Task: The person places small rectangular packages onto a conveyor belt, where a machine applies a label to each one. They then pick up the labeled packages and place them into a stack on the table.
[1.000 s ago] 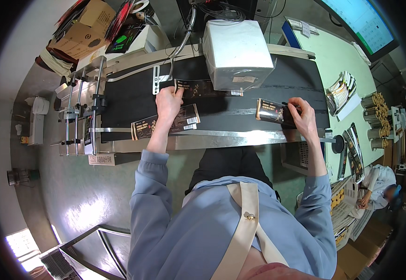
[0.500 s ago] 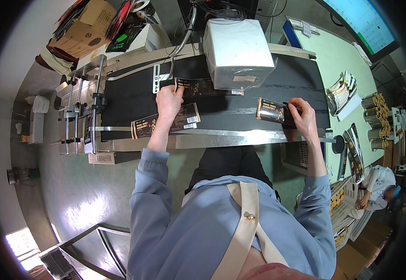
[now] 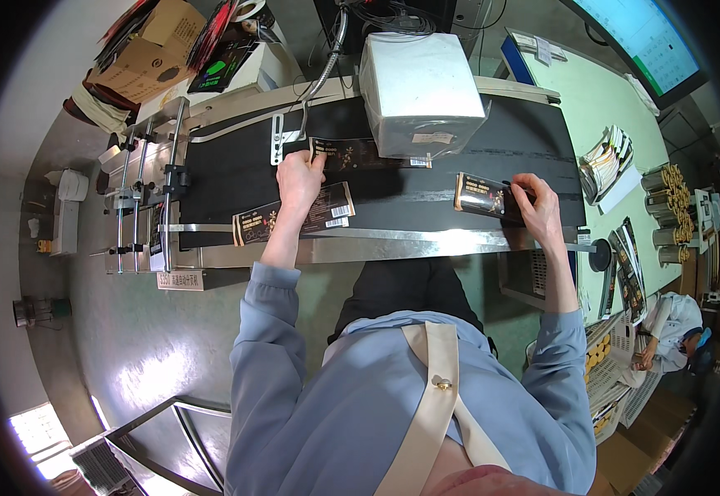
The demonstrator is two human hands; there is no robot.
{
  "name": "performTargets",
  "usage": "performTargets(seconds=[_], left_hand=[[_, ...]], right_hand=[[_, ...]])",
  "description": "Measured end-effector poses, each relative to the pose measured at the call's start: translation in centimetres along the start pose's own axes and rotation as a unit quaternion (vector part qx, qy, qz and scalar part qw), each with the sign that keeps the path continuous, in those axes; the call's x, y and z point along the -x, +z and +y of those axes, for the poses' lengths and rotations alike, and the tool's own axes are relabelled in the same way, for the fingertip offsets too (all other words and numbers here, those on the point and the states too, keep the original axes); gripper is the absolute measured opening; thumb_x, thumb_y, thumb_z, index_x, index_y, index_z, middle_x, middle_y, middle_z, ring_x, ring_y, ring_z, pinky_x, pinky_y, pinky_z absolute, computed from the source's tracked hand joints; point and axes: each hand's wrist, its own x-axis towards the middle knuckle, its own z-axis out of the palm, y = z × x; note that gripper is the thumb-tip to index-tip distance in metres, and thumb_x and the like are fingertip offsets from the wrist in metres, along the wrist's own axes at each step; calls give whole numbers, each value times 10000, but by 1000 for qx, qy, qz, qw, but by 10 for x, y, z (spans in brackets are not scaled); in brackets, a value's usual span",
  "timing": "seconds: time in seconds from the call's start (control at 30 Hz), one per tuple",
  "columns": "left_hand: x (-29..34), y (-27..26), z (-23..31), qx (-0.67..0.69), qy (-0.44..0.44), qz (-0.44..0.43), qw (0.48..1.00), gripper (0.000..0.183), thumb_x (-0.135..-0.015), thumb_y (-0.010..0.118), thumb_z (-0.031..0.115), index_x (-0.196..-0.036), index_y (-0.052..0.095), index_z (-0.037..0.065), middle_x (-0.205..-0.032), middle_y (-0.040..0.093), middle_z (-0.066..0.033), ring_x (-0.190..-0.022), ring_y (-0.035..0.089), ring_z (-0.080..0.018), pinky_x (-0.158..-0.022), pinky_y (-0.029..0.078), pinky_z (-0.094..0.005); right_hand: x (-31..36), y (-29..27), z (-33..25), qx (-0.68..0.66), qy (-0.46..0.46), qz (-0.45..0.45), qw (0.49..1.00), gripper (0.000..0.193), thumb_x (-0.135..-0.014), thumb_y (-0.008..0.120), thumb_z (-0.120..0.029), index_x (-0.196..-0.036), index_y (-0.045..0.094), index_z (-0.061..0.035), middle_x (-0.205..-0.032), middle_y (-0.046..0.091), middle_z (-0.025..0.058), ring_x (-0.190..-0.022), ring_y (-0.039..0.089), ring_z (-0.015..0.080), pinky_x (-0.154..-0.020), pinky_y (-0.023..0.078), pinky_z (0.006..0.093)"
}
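My left hand (image 3: pixel 298 183) is closed, thumb and fingers pinching the left end of a long, flat black printed packet (image 3: pixel 358 155). That packet lies on a black conveyor belt (image 3: pixel 227 169), its right end close by a white box-shaped housing. Under my left wrist, nearer to me, rest overlapping black printed packets (image 3: pixel 332 207) with white barcode patches. Farther right, the bent fingers of my right hand (image 3: pixel 538 207) grip the right end of another black printed packet (image 3: pixel 480 195), which looks glossy and slightly curved. Fingers cover that end.
The white housing (image 3: pixel 422 83) stands over the belt's middle. A perforated metal bracket (image 3: pixel 277 139) and a roller frame (image 3: pixel 169 178) are at left. A metal rail (image 3: pixel 393 246) edges the near side. A pale green table (image 3: pixel 558 107) with packet stacks adjoins at right; a person (image 3: pixel 670 331) sits beyond.
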Motion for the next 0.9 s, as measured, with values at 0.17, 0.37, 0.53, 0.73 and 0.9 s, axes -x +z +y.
performTargets(seconds=[0.17,0.37,0.53,0.73,0.9], left_hand=[[0,0,0,7,2,3,1000,312,-931,687,283,-810,753,3,-612,699,-108,-639,720,-270,-714,559,-400],[-1,-1,-2,7,-3,-7,1000,301,-928,688,287,-837,766,11,-617,702,-109,-647,722,-270,-723,559,-404],[0,0,0,8,-5,-3,1000,299,-927,689,290,-845,769,13,-620,702,-113,-657,724,-279,-733,559,-407],[-1,1,-2,5,-4,-2,1000,302,-925,690,294,-841,768,14,-623,703,-120,-663,725,-282,-735,559,-407],[0,1,-3,3,-5,0,1000,309,-925,690,298,-838,766,11,-623,703,-119,-665,727,-282,-734,560,-408]], right_hand=[[1,-1,-1,0,0,-1,1000,206,-977,652,-134,-1110,682,21,-1035,722,161,-978,720,264,-894,550,353],[1,0,-1,4,0,0,1000,204,-977,650,-132,-1107,680,23,-1030,721,161,-976,721,263,-894,548,351],[1,0,0,6,-1,1,1000,205,-976,649,-134,-1107,681,22,-1030,723,160,-981,719,265,-901,546,353],[-2,0,1,-3,-3,3,1000,207,-968,657,-149,-1101,691,6,-1021,726,163,-977,715,286,-897,550,374],[-6,-4,-1,-15,-6,5,1000,213,-955,669,-172,-1092,707,-13,-997,726,175,-989,705,319,-876,553,405]])
